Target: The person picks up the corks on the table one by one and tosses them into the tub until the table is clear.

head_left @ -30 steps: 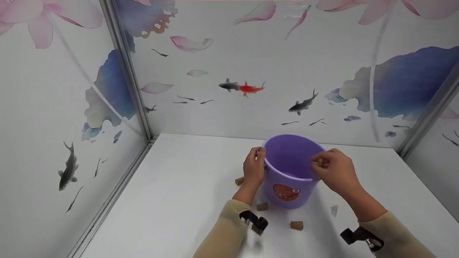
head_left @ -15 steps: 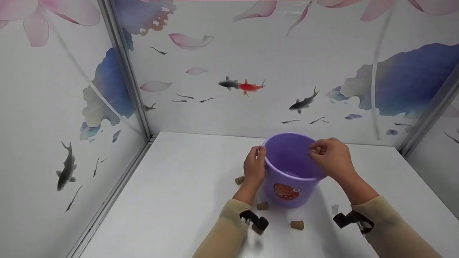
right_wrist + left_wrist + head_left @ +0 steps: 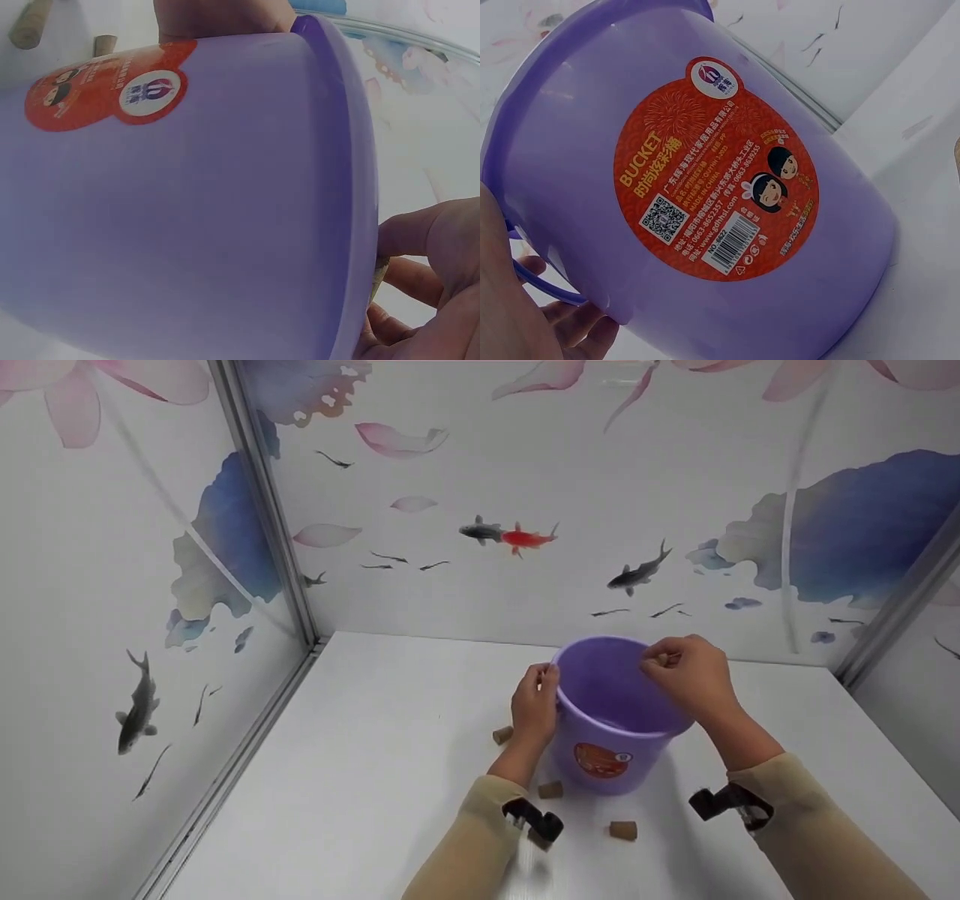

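A purple bucket (image 3: pixel 607 757) with a red round label (image 3: pixel 712 180) stands on the white table. My left hand (image 3: pixel 535 705) holds it at its left side by the rim, and in the left wrist view its fingers curl by the bucket's handle (image 3: pixel 549 286). Above the right part of the opening, my right hand (image 3: pixel 694 675) pinches a small cork (image 3: pixel 379 279), mostly hidden by the fingers and the rim. Tapered corks lie around the bucket: one cork (image 3: pixel 550 790) in front, another cork (image 3: pixel 622 830) nearer, a third cork (image 3: pixel 502 735) beside the left wrist.
One more cork (image 3: pixel 540 840) lies partly hidden under the left wrist's black camera mount (image 3: pixel 534 817). White panels printed with fish and lotus enclose the table (image 3: pixel 360 780); the back panel (image 3: pixel 420 607) rises close behind the bucket. A second camera mount (image 3: pixel 731 804) sits on the right sleeve.
My right hand has risen and shifted left, further over the bucket's opening, still pinching the cork. My left hand and the bucket have stayed in place.
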A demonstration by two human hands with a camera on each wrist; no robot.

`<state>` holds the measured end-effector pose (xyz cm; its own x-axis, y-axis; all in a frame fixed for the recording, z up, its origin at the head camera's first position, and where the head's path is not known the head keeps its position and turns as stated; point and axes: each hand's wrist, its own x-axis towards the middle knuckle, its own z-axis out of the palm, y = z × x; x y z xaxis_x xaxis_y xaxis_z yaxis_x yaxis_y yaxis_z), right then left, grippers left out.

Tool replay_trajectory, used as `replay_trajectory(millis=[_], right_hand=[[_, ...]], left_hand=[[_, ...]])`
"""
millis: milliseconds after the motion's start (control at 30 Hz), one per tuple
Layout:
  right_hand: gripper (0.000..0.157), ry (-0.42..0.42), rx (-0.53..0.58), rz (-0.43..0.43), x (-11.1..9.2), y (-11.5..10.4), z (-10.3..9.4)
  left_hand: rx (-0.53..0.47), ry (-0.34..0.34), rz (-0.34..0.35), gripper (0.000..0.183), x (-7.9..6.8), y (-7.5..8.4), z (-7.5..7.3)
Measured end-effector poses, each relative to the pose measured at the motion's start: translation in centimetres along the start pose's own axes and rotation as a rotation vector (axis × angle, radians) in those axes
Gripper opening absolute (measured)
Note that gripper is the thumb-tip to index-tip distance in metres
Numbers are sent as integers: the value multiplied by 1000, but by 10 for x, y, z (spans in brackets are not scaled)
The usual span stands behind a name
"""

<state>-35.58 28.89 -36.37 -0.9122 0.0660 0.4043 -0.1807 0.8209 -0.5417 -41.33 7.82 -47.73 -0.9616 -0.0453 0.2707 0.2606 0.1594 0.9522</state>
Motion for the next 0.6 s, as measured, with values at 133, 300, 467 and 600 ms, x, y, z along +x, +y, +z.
replay_trajectory(millis=[133,300,467,600], right_hand=[[20,15,15,-11,2,-6,1],[20,16,33,-22,3,-12,4],[18,18,34,-20,2,-13,6],[17,30,30,-23,1,-15,6]], left_hand=[[3,-2,7,44,0,0,0],[-6,-4,5,46,-2,0,-1],[-3,-2,-7,45,-1,1,-1],[-2,1,-4,44,-1,1,-1]])
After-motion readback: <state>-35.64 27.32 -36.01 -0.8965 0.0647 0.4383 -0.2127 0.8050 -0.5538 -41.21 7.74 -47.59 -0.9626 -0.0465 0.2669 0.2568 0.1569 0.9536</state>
